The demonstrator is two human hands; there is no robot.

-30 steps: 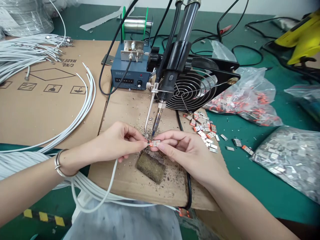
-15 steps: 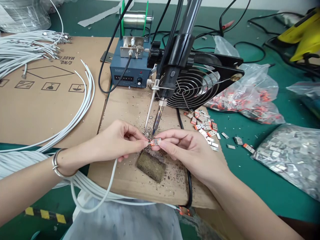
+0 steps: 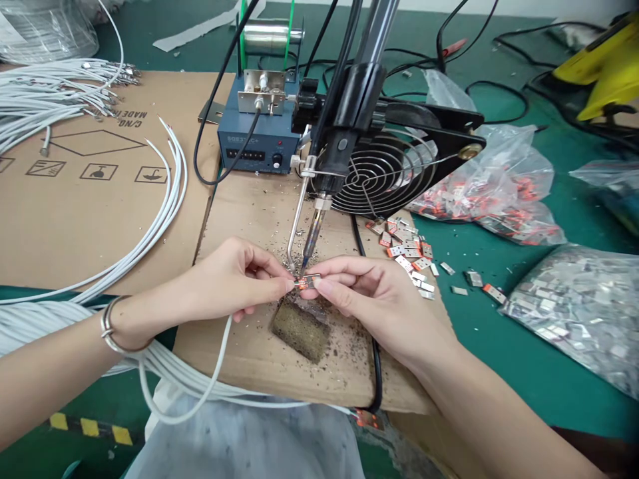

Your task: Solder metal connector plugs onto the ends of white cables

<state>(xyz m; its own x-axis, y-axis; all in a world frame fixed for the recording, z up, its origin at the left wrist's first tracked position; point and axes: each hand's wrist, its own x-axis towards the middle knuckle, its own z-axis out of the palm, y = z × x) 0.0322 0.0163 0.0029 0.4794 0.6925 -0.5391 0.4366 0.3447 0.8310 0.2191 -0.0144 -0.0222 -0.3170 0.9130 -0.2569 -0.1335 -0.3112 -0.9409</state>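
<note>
My left hand (image 3: 249,279) pinches the end of a white cable (image 3: 223,352), whose length loops down below the wrist. Between thumb and forefinger, my right hand (image 3: 367,293) grips a small USB connector (image 3: 308,282) with an orange part. Cable end and connector meet at the tip of the soldering iron (image 3: 312,239), which is clamped on a stand and points down. Beside the iron, a bent metal solder feed tube (image 3: 296,223) ends close to the same spot. Directly under my fingers lies a worn sponge (image 3: 301,329) on the cardboard.
Behind stands a blue solder feeder (image 3: 257,143) with a solder spool (image 3: 267,36). A round-grilled fan (image 3: 369,178) is right of the iron. Loose connectors (image 3: 412,249), bags of parts (image 3: 579,309) and a black cable (image 3: 378,372) lie to the right; white cables (image 3: 160,193) lie left.
The view has shifted very slightly. The connector in my right hand has tilted a little, showing a darker face; both hands keep their grip under the iron tip.
</note>
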